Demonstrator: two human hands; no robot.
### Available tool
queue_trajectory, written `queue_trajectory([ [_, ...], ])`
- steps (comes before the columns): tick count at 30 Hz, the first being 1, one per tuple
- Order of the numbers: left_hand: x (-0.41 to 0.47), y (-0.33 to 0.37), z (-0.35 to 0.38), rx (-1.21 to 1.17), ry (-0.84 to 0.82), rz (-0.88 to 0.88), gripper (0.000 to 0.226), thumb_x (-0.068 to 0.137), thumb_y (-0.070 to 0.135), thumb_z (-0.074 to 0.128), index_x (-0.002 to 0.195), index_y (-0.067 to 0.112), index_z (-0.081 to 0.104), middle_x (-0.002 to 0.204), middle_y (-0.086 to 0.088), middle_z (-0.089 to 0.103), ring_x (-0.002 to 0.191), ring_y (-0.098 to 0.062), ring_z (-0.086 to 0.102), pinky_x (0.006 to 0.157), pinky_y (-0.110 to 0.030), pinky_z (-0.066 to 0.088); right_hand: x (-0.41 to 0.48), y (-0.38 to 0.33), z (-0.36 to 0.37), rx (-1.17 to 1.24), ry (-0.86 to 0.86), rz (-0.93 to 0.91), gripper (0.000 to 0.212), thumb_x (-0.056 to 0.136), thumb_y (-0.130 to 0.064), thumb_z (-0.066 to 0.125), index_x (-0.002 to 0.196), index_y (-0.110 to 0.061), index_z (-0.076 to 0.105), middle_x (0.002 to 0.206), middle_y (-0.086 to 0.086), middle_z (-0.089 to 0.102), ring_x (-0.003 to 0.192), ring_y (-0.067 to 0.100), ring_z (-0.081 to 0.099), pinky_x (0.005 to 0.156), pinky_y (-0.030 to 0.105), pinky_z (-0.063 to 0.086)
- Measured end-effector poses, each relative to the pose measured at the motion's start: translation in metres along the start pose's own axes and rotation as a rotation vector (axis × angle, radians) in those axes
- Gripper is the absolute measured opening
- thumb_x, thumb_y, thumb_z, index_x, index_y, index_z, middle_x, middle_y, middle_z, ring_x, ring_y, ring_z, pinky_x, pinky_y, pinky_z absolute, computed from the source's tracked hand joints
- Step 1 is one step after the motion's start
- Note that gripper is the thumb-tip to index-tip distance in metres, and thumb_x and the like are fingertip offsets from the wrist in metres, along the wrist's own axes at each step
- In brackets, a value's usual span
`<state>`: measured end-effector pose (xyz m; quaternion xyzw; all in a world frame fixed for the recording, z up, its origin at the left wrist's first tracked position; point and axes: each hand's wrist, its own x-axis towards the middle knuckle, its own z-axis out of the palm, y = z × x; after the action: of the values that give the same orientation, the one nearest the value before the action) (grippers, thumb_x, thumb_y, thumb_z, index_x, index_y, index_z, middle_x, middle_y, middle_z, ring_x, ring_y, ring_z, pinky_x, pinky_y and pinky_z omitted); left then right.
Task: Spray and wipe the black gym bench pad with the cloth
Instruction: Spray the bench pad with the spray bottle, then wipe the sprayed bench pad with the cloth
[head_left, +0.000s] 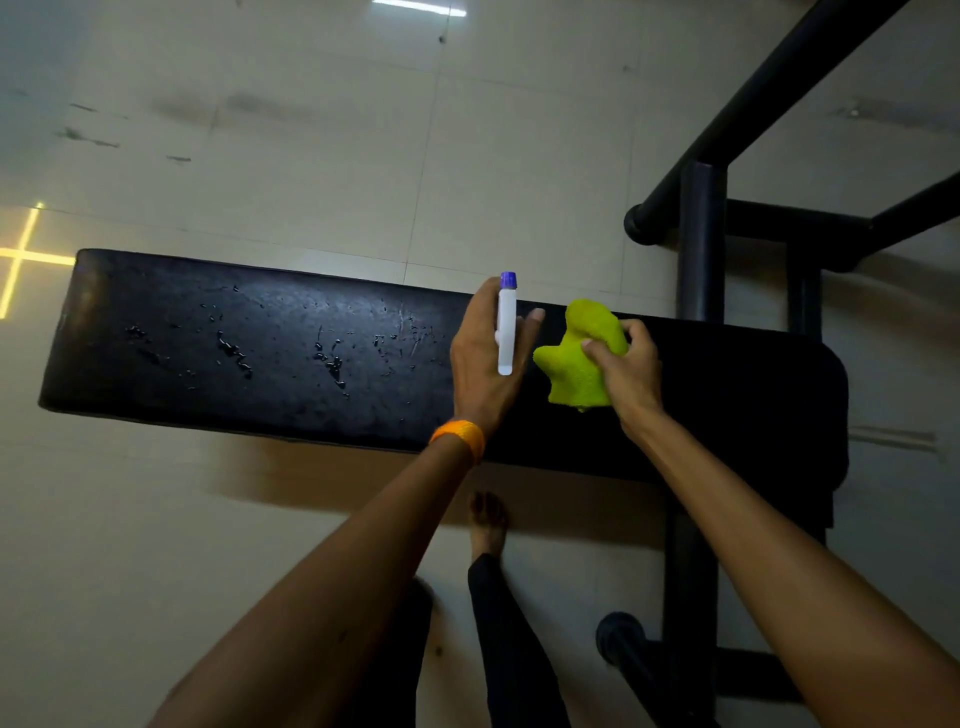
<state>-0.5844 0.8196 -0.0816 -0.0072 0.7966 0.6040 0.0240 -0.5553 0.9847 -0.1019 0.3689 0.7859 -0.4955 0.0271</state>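
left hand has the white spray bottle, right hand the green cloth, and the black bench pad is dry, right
Not dry: the head view shows droplets on the black padded bench pad. The left hand holds the white blue-capped spray bottle, the right hand the lime-green cloth.

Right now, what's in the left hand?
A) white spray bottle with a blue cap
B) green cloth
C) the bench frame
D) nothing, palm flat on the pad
A: the left hand grips the white spray bottle above the black bench pad, while the right hand holds the green cloth.
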Motion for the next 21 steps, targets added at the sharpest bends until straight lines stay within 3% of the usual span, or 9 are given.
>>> queue_trajectory([
  [2,-0.001,-0.005,-0.003,0.022,-0.034,-0.026,0.048,0.094,0.032,0.072,0.136,0.019,0.053,0.12,0.008,0.063,0.104,-0.018,0.07,0.091,-0.036,0.059,-0.005,0.002,0.002,0.004,-0.027,0.015,0.027,0.083,-0.021,0.077,0.101,-0.021,0.057,0.098,0.005,0.068,0.09,0.027,0.066,0.078,0.041,0.054],
  [5,-0.004,-0.01,-0.017,0.078,-0.102,-0.084,0.068,0.089,0.021,0.074,0.149,0.019,0.042,0.125,0.002,0.067,0.114,-0.017,0.066,0.095,-0.023,0.054,-0.016,0.003,0.007,-0.016,-0.046,0.021,0.03,0.08,-0.017,0.079,0.101,-0.02,0.057,0.095,0.002,0.066,0.087,0.024,0.063,0.076,0.039,0.052],
  [8,-0.014,-0.009,-0.034,0.04,-0.162,-0.189,0.089,0.082,0.023,0.077,0.157,0.018,0.03,0.128,0.032,0.056,0.128,-0.007,0.054,0.099,-0.012,0.044,-0.028,0.006,0.014,-0.064,-0.039,0.052,0.031,0.08,-0.015,0.077,0.105,-0.015,0.059,0.097,0.004,0.065,0.09,0.026,0.062,0.074,0.033,0.047],
  [10,-0.029,-0.015,-0.05,0.061,-0.174,-0.201,0.095,0.078,0.038,0.075,0.158,0.018,0.028,0.146,0.016,0.05,0.136,-0.009,0.048,0.107,-0.021,0.043,-0.036,0.006,0.019,-0.098,-0.043,0.085,0.031,0.08,-0.016,0.076,0.106,-0.014,0.059,0.099,0.006,0.065,0.093,0.028,0.061,0.075,0.033,0.046],
  [12,-0.047,-0.024,-0.067,0.137,-0.168,-0.168,0.081,0.078,0.036,0.074,0.149,0.016,0.039,0.143,-0.001,0.053,0.129,-0.014,0.052,0.104,-0.027,0.047,-0.045,0.006,0.025,-0.134,-0.08,0.145,0.03,0.08,-0.018,0.076,0.104,-0.015,0.058,0.102,0.009,0.066,0.097,0.03,0.062,0.078,0.036,0.049],
  [16,-0.078,-0.044,-0.095,0.268,-0.217,-0.157,0.034,0.075,0.026,0.069,0.103,0.014,0.056,0.099,-0.002,0.059,0.086,-0.015,0.056,0.076,-0.038,0.052,-0.066,0.001,0.049,-0.181,-0.3,0.326,0.031,0.079,-0.02,0.078,0.103,-0.012,0.06,0.104,0.013,0.067,0.098,0.03,0.064,0.084,0.044,0.054],
  [19,-0.09,-0.058,-0.115,0.292,-0.444,-0.17,0.028,0.073,0.028,0.074,0.091,0.015,0.058,0.091,0.001,0.063,0.08,-0.016,0.06,0.072,-0.043,0.053,-0.088,-0.012,0.077,-0.104,-0.419,0.362,0.013,0.083,-0.01,0.073,0.084,-0.013,0.061,0.088,0.013,0.067,0.08,0.024,0.064,0.07,0.035,0.053],
  [21,-0.095,-0.064,-0.132,0.311,-0.519,-0.163,0.036,0.072,0.032,0.083,0.092,0.016,0.057,0.094,0.001,0.062,0.084,-0.017,0.06,0.072,-0.039,0.052,-0.105,-0.025,0.1,-0.008,-0.474,0.387,0.016,0.087,-0.004,0.069,0.08,-0.012,0.058,0.077,0.007,0.061,0.068,0.017,0.059,0.059,0.028,0.048],
])
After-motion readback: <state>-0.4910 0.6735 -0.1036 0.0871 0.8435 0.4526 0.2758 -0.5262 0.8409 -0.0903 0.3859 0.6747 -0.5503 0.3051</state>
